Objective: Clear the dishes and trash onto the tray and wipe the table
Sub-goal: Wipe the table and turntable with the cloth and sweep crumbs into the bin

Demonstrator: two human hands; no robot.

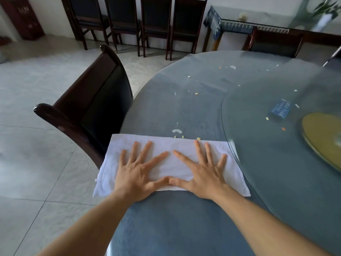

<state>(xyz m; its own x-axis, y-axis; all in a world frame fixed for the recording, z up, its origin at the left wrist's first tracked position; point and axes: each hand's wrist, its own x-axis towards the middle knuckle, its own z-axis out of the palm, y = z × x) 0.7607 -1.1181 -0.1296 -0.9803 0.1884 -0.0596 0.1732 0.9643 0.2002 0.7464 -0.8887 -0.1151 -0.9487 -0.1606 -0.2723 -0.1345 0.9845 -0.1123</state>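
While flat on a white cloth (171,164) at the table's (184,228) near edge, left hand (137,174) and right hand (203,175), fingers spread, thumbs touching, gripping nothing; crumbs (198,138) just beyond the cloth.

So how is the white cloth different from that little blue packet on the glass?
The white cloth is large, soft and spread flat at the near table edge; the blue packet is small and printed, lying on the glass turntable. Both hands, left and right, press the cloth; nothing touches the packet. Both lie flat.
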